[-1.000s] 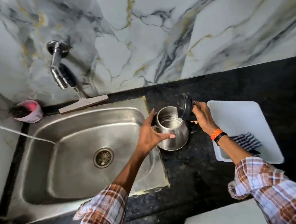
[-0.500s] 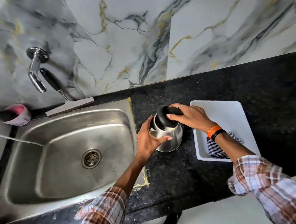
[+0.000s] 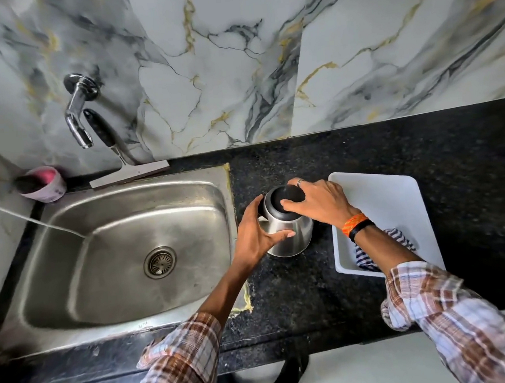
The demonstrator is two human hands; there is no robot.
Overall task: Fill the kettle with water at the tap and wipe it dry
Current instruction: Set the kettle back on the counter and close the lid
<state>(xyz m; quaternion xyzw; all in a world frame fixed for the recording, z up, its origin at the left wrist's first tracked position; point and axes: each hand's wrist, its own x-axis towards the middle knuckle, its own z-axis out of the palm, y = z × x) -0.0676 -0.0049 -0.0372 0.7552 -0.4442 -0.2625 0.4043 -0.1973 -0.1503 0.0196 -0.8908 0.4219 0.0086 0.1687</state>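
Note:
A steel kettle (image 3: 291, 236) with a black lid (image 3: 284, 196) stands on the black granite counter just right of the sink. My left hand (image 3: 255, 230) wraps around its left side. My right hand (image 3: 317, 201) lies flat on top of the lid, which is down on the kettle. The chrome tap (image 3: 78, 113) sticks out of the marble wall above the sink's back left, with no water coming from it. A blue-and-white checked cloth (image 3: 369, 258) lies in a white tray, partly hidden by my right forearm.
The steel sink (image 3: 130, 253) fills the left half, with a thin stream of water entering from the left edge. A squeegee (image 3: 123, 158) leans against the wall behind it, beside a pink cup (image 3: 43, 183). The white tray (image 3: 395, 199) sits right of the kettle.
The kettle lid went from standing open to pressed down on the kettle under my right hand. My left hand stayed on the kettle's side.

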